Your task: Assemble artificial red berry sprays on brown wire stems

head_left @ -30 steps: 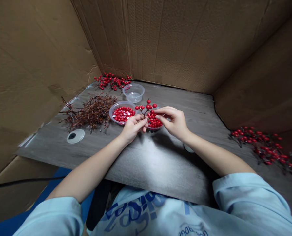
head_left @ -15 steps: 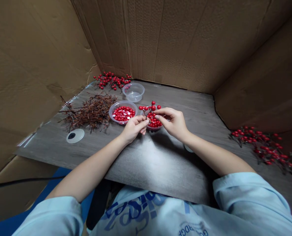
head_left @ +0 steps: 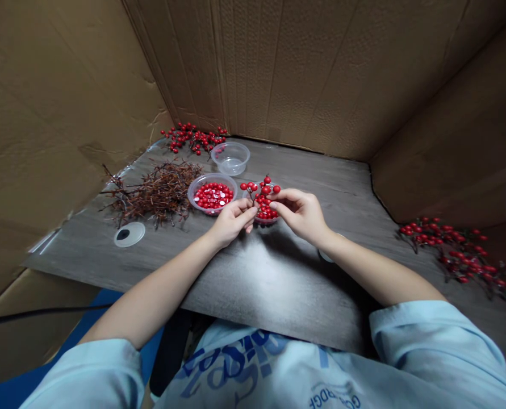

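Note:
My left hand (head_left: 231,223) and my right hand (head_left: 299,215) hold a sprig of artificial red berries (head_left: 260,190) between their fingertips, above a transparent plastic bowl (head_left: 261,221) of loose red berries. The sprig's lower stem is hidden by my fingers. To the left, a second transparent bowl (head_left: 189,196) holds more red berries with some white glints among them. Behind it stands a transparent bowl (head_left: 230,158) with no berries in it.
A heap of bare brown twigs (head_left: 153,190) lies on the grey wood-grain table (head_left: 304,170). Berry sprigs lie in piles at the back (head_left: 193,137) and on the right (head_left: 457,254). A round transparent disc (head_left: 129,234) sits at left. Cardboard walls (head_left: 321,74) surround the table.
The sprig has turned slightly and now sits closer to my right hand. Both hands stay close together over the bowl.

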Demonstrator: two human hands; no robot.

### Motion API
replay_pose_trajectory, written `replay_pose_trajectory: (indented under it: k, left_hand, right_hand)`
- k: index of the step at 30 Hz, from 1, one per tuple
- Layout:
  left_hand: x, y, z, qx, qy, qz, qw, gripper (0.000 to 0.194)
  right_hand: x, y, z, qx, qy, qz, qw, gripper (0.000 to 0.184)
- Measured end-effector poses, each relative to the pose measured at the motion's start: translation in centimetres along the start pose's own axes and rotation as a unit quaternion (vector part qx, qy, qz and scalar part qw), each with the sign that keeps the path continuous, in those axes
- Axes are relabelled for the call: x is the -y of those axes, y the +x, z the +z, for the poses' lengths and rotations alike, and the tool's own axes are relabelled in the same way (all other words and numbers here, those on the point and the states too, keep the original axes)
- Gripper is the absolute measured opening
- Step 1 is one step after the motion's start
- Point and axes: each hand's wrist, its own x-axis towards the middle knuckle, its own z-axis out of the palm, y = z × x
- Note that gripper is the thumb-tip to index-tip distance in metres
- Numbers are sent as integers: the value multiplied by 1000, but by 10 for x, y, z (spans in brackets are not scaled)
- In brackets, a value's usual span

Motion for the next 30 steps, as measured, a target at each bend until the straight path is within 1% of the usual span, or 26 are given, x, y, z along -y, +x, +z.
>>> replay_pose_trajectory:
  k: [3, 7, 11, 13, 17, 20, 25, 30]
  left_hand:
    - [1, 1, -1, 0, 5, 2, 1000, 31]
    - [3, 1, -2, 0, 12, 5, 1000, 30]
    - [3, 1, -3, 7, 17, 4, 1000, 30]
    - [3, 1, -3, 10, 17, 1, 1000, 30]
    - [1, 1, -2, 1, 6, -3, 1000, 29]
    - [0, 1, 0, -4, -1, -1, 1000, 28]
    - [-1, 1, 0, -7, -9, 3, 1000, 27]
    - [1, 1, -1, 12, 17, 2, 1000, 27]
  right_hand:
    - [2, -2, 0, -14, -31, -25, 999, 9]
    - [2, -5, 1, -17, -44, -45, 998, 9]
    - [0, -6, 2, -36, -52, -59, 996, 8]
    - [-1, -7, 3, -40, -37, -55, 997, 7]
    - [-2, -8, 5, -29, 23, -20, 999, 7]
    - [-3, -9, 5, -24, 47, -3, 999, 8]
    - [-5, -13, 5, -28, 57, -5, 998, 11]
    - [-4, -17, 4, -42, 38, -20, 998, 12]
